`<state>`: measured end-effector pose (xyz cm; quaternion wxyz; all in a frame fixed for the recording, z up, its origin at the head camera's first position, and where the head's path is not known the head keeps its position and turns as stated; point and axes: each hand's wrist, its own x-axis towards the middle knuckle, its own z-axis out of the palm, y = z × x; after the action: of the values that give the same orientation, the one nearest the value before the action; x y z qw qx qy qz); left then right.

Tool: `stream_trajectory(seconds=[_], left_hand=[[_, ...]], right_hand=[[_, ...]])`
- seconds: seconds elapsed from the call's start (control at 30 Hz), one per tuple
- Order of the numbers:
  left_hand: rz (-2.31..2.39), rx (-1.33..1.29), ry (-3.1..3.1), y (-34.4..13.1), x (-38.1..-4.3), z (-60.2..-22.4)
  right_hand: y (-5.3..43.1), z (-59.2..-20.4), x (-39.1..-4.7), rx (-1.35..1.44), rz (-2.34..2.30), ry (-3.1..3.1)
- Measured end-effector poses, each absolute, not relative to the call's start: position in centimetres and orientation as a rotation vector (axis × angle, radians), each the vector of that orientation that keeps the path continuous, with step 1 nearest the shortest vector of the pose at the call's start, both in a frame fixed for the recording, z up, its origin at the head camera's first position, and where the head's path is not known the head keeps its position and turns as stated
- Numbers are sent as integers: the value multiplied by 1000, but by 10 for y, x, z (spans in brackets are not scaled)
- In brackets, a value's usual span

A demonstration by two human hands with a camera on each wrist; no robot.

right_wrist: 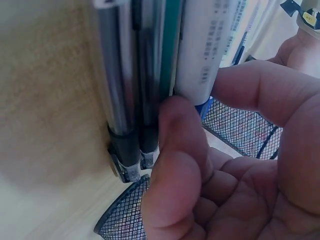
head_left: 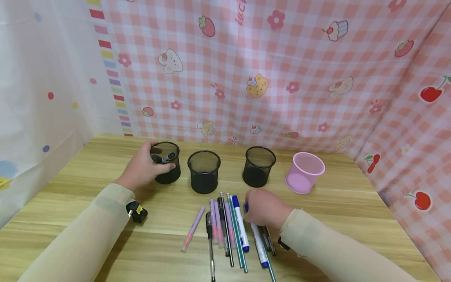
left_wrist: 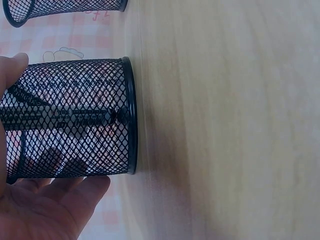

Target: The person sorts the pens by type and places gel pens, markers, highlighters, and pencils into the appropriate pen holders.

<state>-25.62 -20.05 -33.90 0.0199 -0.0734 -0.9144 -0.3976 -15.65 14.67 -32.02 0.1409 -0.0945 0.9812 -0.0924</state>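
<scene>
Fingers of the right hand (head_left: 269, 207) are pinching a marker (head_left: 259, 244) near right of centre, apparently picking it up; the left hand (head_left: 142, 168) is gripping the far-left cup (head_left: 170, 175). Lifting is probably calling for clearing neighbouring pens (right_wrist: 117, 65).

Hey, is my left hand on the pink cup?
No, the left hand grips the leftmost black mesh cup, while the pink cup stands farthest right of the four.
</scene>
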Motion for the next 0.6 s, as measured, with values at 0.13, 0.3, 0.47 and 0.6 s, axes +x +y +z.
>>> stream_trajectory(seconds=[0.13,0.3,0.47,0.6], left_hand=[[-1227,-227,-2839,-201,-256,-340],[-1213,-232,-2841,-201,-255,-339],[-1220,-236,-2840,-201,-256,-339],[-1225,-234,-2837,-201,-256,-340]], right_hand=[[149,-318,-157,-264,-299,2834],[152,-312,-159,-242,-382,2844],[158,-305,-162,-254,-460,2887],[161,-298,-165,-266,-528,2916]])
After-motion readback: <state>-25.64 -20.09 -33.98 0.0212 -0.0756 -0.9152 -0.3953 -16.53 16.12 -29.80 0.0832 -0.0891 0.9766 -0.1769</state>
